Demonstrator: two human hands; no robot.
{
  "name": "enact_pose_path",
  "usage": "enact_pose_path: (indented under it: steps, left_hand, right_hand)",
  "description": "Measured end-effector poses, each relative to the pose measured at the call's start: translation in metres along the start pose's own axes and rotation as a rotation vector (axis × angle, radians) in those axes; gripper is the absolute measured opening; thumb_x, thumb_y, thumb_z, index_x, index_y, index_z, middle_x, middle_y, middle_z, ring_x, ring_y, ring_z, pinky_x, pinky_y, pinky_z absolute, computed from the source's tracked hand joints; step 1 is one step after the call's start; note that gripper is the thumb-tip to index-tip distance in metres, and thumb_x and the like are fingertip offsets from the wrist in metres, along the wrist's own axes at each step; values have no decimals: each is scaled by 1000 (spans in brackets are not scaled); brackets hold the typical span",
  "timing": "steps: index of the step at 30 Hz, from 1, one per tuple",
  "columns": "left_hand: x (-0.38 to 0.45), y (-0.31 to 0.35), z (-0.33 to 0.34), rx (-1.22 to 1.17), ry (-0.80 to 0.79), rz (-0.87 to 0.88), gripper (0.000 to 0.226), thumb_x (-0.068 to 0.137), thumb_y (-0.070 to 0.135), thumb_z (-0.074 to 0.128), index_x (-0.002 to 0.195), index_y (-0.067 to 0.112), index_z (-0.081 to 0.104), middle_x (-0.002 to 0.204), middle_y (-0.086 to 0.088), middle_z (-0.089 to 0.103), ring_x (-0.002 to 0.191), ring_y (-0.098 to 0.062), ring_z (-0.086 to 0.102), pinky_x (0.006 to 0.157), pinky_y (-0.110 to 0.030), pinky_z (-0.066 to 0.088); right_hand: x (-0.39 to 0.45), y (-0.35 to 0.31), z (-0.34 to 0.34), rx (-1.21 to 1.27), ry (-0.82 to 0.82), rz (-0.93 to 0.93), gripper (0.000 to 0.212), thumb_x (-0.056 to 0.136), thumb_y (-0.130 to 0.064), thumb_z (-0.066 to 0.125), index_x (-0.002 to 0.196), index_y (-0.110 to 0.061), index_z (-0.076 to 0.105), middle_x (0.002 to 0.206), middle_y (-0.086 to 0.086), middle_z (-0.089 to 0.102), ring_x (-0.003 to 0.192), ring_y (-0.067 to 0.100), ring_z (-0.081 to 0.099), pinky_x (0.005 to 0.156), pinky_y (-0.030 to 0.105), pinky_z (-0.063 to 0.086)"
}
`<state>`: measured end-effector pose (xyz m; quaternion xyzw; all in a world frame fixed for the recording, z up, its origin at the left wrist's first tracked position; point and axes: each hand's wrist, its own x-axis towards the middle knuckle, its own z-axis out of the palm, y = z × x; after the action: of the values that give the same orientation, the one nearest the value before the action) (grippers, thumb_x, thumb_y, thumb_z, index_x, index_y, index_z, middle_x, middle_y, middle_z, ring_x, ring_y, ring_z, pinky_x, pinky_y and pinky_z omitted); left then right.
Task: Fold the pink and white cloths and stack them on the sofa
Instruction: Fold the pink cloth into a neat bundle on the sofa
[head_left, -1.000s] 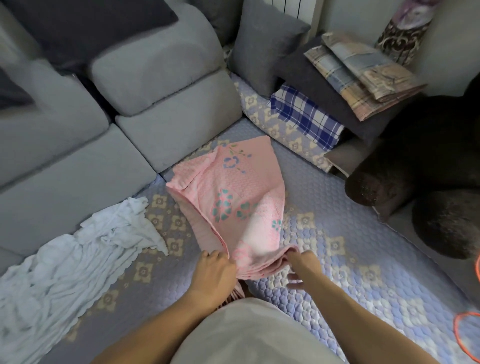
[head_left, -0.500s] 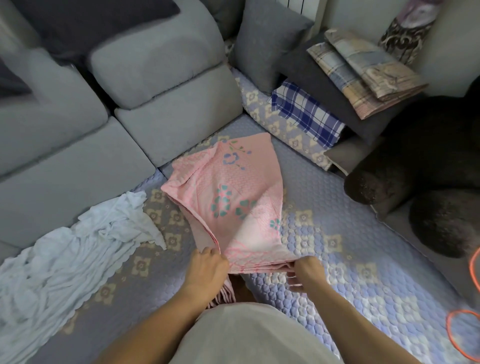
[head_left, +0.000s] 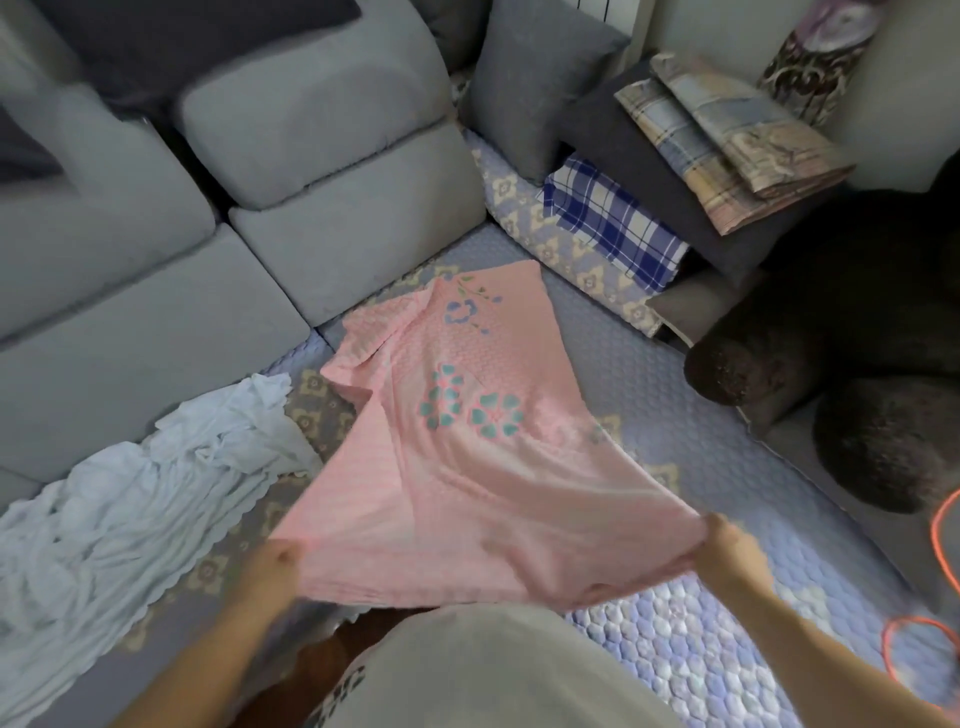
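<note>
A pink cloth (head_left: 467, 447) with blue and teal flowers lies stretched over the quilted lilac mat (head_left: 675, 426). My left hand (head_left: 272, 569) grips its near left corner and my right hand (head_left: 730, 553) grips its near right corner, holding the near edge lifted and spread wide. The far end rests on the mat near the sofa. A crumpled white cloth (head_left: 119, 514) lies on the mat to the left, against the grey sofa (head_left: 156, 322).
Grey sofa cushions fill the left and back. A grey pillow (head_left: 535, 83), a blue plaid cloth (head_left: 613, 223) and folded checked cloths (head_left: 727, 140) sit at the back right. A dark furry object (head_left: 841, 364) lies on the right, an orange cord (head_left: 940, 545) at the right edge.
My hands were close together at the bunched near end of the pink cloth; now they have moved far apart, spreading the near edge wide and flat.
</note>
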<state>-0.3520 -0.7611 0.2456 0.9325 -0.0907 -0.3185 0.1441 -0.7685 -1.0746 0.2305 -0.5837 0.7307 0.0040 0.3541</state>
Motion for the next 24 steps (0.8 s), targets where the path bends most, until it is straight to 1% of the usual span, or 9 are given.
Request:
enact_pose_path:
  steps: [4,6,10,14,16,18,20,22,24]
  left_hand:
    - [-1,-58,-12,-522,17,-352,39,98,-3,54,136,-3,50,119,-28,60,88,-33,68,69,-42,59]
    - [4,-81,3,-779,-179,-583,36,95,-2,57,131,-1,53,104,-20,62,77,-29,66,50,-38,59]
    - [-17,-85,25,-1044,-482,-795,66,74,-11,65,138,0,53,131,-14,61,118,-30,60,97,-46,50]
    - [-28,-3,-24,-1240,-432,-468,11,94,12,57,97,3,62,71,-15,70,71,-26,66,67,-35,56]
    - [-23,50,-87,-1363,-343,-173,15,84,31,63,76,18,61,55,2,60,64,-11,53,61,-23,52]
    - [-10,92,-159,-1563,-226,-24,5,81,19,48,77,20,50,52,2,53,65,-12,47,58,-22,51]
    - [-26,137,-235,-1466,-14,133,18,88,11,39,79,19,52,54,2,53,62,-15,52,56,-17,46]
    - [-48,175,-300,-1618,-42,301,23,83,8,39,81,15,61,62,0,65,58,-15,63,61,-20,52]
    - [-78,201,-350,-1571,-21,418,28,82,8,38,89,9,65,72,-4,72,62,-16,70,72,-30,53]
  right_hand:
    - [54,59,9,320,-97,337,31,56,-6,65,85,6,69,64,23,68,65,35,70,68,52,62]
    - [15,23,0,666,-54,423,18,73,3,51,85,11,62,60,23,64,61,36,64,65,54,60]
    - [-4,-25,-8,984,-248,576,42,78,23,19,103,13,51,63,24,64,72,36,56,82,54,59]
    - [9,-104,-35,887,-333,350,42,100,6,28,140,7,42,96,18,58,82,28,59,47,36,59]
    - [16,-176,-80,988,-347,129,44,104,-3,31,147,4,35,116,16,53,104,28,61,62,32,61]
    - [10,-256,-139,1151,-347,-36,42,105,-10,31,146,-1,38,125,12,53,119,27,56,81,39,57]
    - [-8,-323,-199,1267,-378,-270,33,94,-4,42,124,-4,57,107,13,62,93,20,62,72,38,57]
    - [-31,-372,-250,1442,-411,-510,28,67,5,53,88,0,71,84,13,69,76,20,66,63,32,60]
    - [-52,-405,-287,1584,-302,-586,33,65,9,55,91,1,73,80,14,75,74,26,74,64,36,62]
